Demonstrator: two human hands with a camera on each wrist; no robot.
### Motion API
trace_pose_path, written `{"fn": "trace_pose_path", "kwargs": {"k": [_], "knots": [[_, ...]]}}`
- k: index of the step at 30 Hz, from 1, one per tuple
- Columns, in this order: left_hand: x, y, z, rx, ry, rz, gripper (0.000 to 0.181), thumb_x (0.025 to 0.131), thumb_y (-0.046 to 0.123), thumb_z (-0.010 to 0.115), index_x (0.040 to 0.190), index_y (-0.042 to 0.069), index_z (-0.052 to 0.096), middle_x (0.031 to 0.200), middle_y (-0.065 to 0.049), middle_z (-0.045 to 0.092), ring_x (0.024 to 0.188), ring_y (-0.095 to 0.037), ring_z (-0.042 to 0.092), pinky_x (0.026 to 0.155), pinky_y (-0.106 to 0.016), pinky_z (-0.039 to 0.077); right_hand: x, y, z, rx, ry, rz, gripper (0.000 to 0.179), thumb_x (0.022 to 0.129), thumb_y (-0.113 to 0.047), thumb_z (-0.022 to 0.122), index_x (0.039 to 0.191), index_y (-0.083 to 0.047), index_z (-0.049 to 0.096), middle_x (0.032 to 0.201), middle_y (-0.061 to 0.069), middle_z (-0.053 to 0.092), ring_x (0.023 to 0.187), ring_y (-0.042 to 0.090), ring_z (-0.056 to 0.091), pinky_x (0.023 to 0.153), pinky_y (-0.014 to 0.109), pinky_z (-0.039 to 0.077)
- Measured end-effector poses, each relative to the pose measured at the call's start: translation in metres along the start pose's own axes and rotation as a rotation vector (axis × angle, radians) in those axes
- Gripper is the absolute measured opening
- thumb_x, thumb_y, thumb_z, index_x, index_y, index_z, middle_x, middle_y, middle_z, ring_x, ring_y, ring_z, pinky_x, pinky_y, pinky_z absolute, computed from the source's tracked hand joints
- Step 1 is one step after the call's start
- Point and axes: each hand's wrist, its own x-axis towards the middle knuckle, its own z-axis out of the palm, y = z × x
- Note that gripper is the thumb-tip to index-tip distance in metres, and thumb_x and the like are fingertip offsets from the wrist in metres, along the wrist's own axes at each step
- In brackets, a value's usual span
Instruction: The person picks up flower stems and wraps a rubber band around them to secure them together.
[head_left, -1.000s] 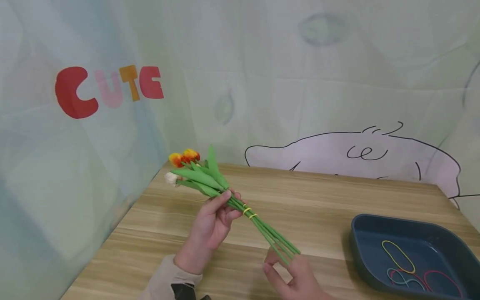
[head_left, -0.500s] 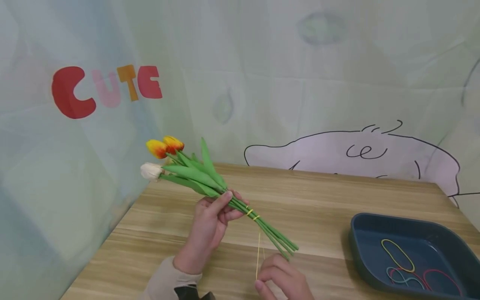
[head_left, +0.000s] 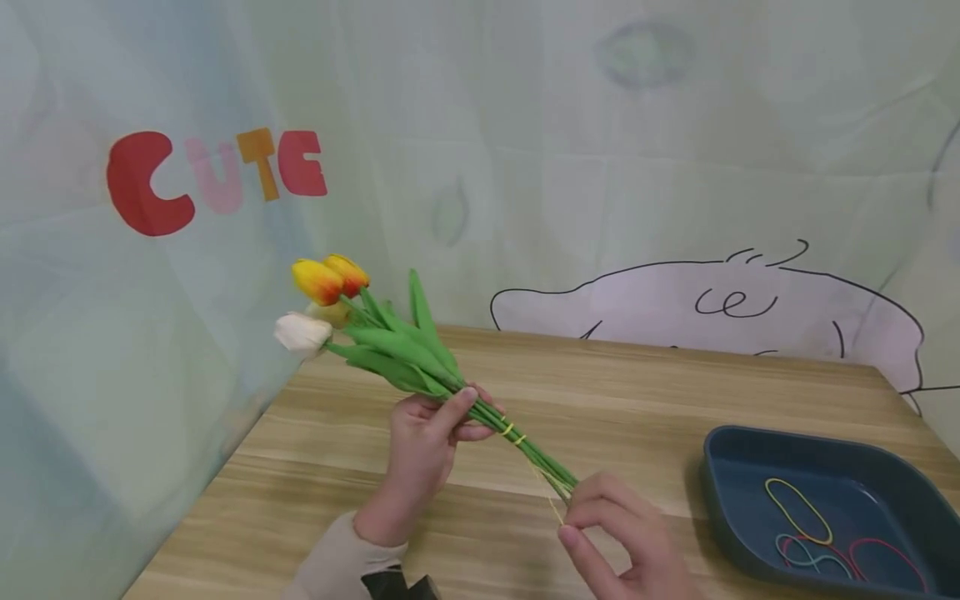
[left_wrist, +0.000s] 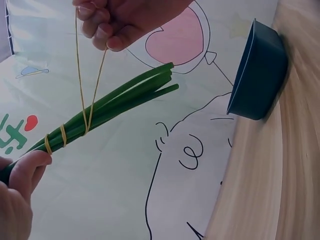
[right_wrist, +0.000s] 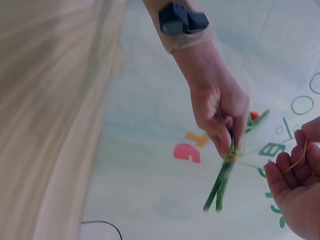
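Observation:
In the head view, my left hand [head_left: 423, 450] grips a bunch of artificial tulips by the upper stems [head_left: 551, 472], just below the green leaves [head_left: 405, 350]. Orange-yellow tulips [head_left: 318, 282] and a white tulip [head_left: 302, 332] point up to the left. Two yellow wraps [left_wrist: 63, 135] circle the stems beyond my left thumb. My right hand [head_left: 630, 533], near the stem ends, pinches a yellow rubber band [left_wrist: 80, 65]. In the left wrist view the band runs taut in two strands from those fingers to the stems. The right wrist view shows it across the right fingers [right_wrist: 287, 172].
At the right of the wooden table [head_left: 360, 508] stands a dark blue tray [head_left: 862, 492]. Inside lie a yellow rubber band [head_left: 797, 510] and several red and teal ones. A printed cloth backdrop [head_left: 525, 167] hangs behind and to the left.
The right hand left the stem ends, drew the rubber band out below the stems, then moved right and up. The tulip heads rose and swung left; the left hand kept its grip.

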Motion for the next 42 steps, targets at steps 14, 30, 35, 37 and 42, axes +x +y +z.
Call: {"fn": "trace_pose_path", "kwargs": {"k": [14, 30, 35, 37, 42], "knots": [[0.006, 0.014, -0.008, -0.163, -0.101, -0.328, 0.026, 0.097, -0.004, 0.042, 0.089, 0.008, 0.064, 0.077, -0.003, 0.07, 0.073, -0.015, 0.072, 0.064, -0.025, 0.062, 0.03, -0.01, -0.021, 0.032, -0.068, -0.234, 0.012, 0.092, -0.005, 0.061, 0.082, -0.001, 0.06, 0.085, 0.006, 0.05, 0.083, 0.017, 0.05, 0.07, 0.019, 0.047], [0.005, 0.018, -0.004, -0.441, 0.03, -0.491, 0.031, 0.101, -0.001, 0.033, 0.087, 0.003, 0.06, 0.075, -0.005, 0.068, 0.069, -0.012, 0.07, 0.065, -0.018, 0.061, 0.033, -0.008, -0.018, -0.141, -0.087, -0.392, 0.02, 0.094, -0.006, 0.055, 0.076, -0.001, 0.06, 0.083, 0.007, 0.051, 0.082, 0.018, 0.05, 0.069, 0.018, 0.047], [0.005, 0.017, 0.001, -0.334, 0.225, -0.505, 0.026, 0.101, 0.0, 0.036, 0.085, 0.004, 0.057, 0.072, -0.005, 0.067, 0.067, -0.011, 0.069, 0.063, -0.016, 0.06, 0.03, -0.008, -0.017, -0.252, -0.1, -0.408, 0.021, 0.095, -0.008, 0.055, 0.077, -0.001, 0.063, 0.082, 0.005, 0.055, 0.08, 0.018, 0.053, 0.067, 0.018, 0.049], [0.006, 0.016, 0.002, -0.297, 0.284, -0.496, 0.026, 0.1, -0.001, 0.038, 0.084, 0.004, 0.057, 0.071, -0.005, 0.067, 0.067, -0.012, 0.07, 0.063, -0.016, 0.06, 0.029, -0.009, -0.017, -0.281, -0.097, -0.397, 0.022, 0.095, -0.009, 0.055, 0.077, -0.001, 0.064, 0.081, 0.004, 0.056, 0.079, 0.017, 0.054, 0.066, 0.018, 0.05], [0.008, 0.013, 0.002, -0.249, 0.347, -0.454, 0.029, 0.099, -0.003, 0.039, 0.079, 0.005, 0.059, 0.07, -0.006, 0.067, 0.066, -0.014, 0.071, 0.062, -0.017, 0.06, 0.027, -0.011, -0.016, -0.325, -0.084, -0.351, 0.023, 0.096, -0.012, 0.055, 0.078, -0.003, 0.065, 0.081, 0.003, 0.057, 0.078, 0.016, 0.054, 0.065, 0.019, 0.05]]}}
